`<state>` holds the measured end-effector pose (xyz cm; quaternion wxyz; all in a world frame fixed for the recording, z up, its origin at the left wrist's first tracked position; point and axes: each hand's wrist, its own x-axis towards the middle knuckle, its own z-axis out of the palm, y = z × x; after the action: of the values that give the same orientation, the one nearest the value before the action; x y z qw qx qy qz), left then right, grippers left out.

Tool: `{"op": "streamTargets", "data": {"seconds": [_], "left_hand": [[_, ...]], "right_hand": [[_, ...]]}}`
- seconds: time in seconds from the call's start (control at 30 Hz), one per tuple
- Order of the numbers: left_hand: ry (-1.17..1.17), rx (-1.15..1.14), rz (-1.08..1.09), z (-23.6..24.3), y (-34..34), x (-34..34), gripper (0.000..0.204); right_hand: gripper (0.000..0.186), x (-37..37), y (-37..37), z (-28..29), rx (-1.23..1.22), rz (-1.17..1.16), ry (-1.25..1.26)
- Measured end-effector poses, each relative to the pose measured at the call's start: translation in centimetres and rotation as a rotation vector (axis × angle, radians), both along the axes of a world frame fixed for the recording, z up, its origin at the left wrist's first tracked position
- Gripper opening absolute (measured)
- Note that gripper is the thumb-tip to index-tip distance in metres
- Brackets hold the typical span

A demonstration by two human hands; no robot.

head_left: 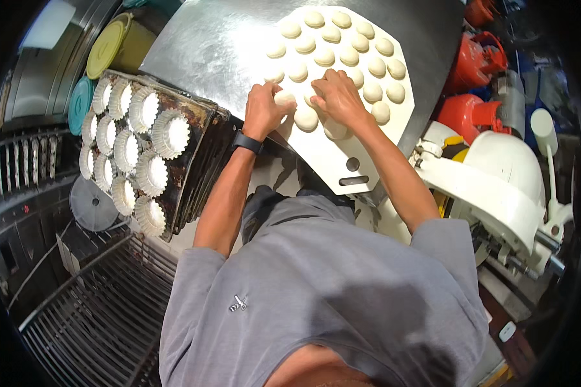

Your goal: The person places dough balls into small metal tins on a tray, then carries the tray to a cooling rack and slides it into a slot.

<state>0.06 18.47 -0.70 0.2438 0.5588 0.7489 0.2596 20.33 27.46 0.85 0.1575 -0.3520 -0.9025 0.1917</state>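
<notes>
A white board on the steel table holds several pale round dough balls in loose rows. At the board's left edge my left hand, with a dark band on its wrist, has its fingers closed on a dough ball. Just right of it my right hand is bent over the board with curled fingers, and what is under them is hidden. Another dough ball lies between and below my hands.
At left, fluted tins sit on stacked dark trays, near lidded buckets and metal racks. The steel table extends beyond the board. At right stand red cylinders and a white machine.
</notes>
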Motion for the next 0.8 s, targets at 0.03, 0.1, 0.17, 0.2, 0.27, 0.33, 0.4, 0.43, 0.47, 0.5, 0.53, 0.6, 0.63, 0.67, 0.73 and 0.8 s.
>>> {"op": "streamTargets", "data": {"seconds": [0.03,0.1,0.17,0.2,0.27,0.33,0.4,0.43,0.47,0.5,0.53,0.6,0.63,0.67,0.73,0.8], "left_hand": [[0.001,0.0,0.02,0.1,-0.5,0.1,0.053],[-0.077,0.05,0.022,0.8,-1.3,0.5,0.045],[-0.281,-0.059,0.054,2.0,-1.8,1.3,0.038],[-0.575,0.044,0.126,2.1,-2.0,1.8,0.034],[-0.969,0.17,0.275,2.6,-2.7,2.7,0.026],[-1.087,0.129,0.293,1.3,-3.1,2.0,0.027],[-1.001,-0.087,0.234,2.4,-3.7,2.3,0.035],[-0.56,-0.048,0.134,2.1,-3.0,3.3,0.039],[-0.428,0.025,0.096,0.3,-2.7,4.7,0.049],[-0.4,-0.037,0.052,-0.9,-1.8,6.2,0.053],[-0.187,0.021,-0.015,-1.1,-1.4,7.7,0.051],[-0.118,-0.152,-0.077,-0.6,0.1,9.0,0.045],[-0.098,-0.166,-0.026,0.0,0.1,9.8,0.04],[-0.116,-0.178,-0.01,0.6,-0.2,9.8,0.038],[-0.126,-0.165,-0.007,0.1,-0.4,10.1,0.036],[-0.102,-0.09,-0.002,-1.6,-0.4,11.0,0.031]], "right_hand": [[0.024,0.0,0.1,0.2,0.0,0.02,0.001],[0.023,0.2,0.3,0.9,-0.03,0.064,0.004],[0.025,0.8,0.1,1.1,-0.009,0.136,0.068],[0.026,0.9,-0.1,1.4,-0.131,0.112,0.047],[0.032,1.4,0.2,0.6,-0.311,0.019,0.169],[0.032,1.4,1.7,1.1,-0.658,-0.091,0.349],[0.032,2.7,3.6,0.1,-1.152,-0.104,0.69],[0.03,3.2,4.0,0.1,-1.063,-0.006,0.858],[0.028,4.0,5.6,0.2,-1.114,-0.222,0.766],[0.029,5.5,7.7,-0.9,-0.759,-0.289,0.45],[0.037,6.3,8.5,-0.9,-0.504,-0.273,0.151],[0.048,6.0,8.3,0.4,-0.287,-0.238,-0.067],[0.047,5.8,8.0,1.2,-0.306,-0.203,-0.139],[0.047,5.3,7.9,1.6,-0.325,-0.174,-0.209],[0.045,5.4,7.4,1.2,-0.336,-0.226,-0.188],[0.041,6.1,7.2,0.1,-0.468,-0.354,-0.133]]}}
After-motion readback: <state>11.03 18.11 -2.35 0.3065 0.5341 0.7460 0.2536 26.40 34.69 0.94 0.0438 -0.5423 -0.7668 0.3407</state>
